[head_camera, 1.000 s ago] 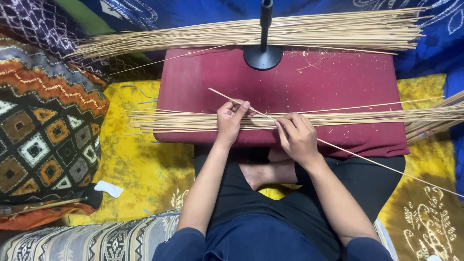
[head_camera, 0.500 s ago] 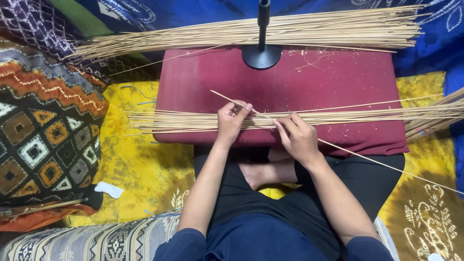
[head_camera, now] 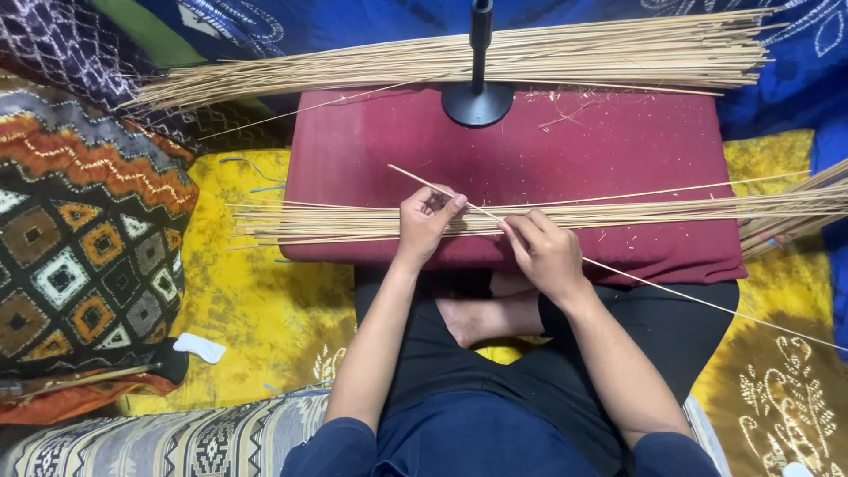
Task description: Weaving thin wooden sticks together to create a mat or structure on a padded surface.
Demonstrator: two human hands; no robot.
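A single thin bamboo stick (head_camera: 645,283) runs slantwise from the maroon cushion down to the lower right. My left hand (head_camera: 426,218) pinches it near its upper left end. My right hand (head_camera: 543,252) grips the same stick a little further along. Both hands rest over a flat row of thin sticks (head_camera: 327,223) lying across the front of the maroon cushion (head_camera: 609,150). A thicker bundle of sticks (head_camera: 565,57) lies along the cushion's far edge.
A black stand with a round base (head_camera: 478,102) rises from the cushion's far side. A patterned pillow (head_camera: 79,247) sits at the left on yellow cloth (head_camera: 265,309). More sticks (head_camera: 795,221) fan out at the right. A small white scrap (head_camera: 200,346) lies on the cloth.
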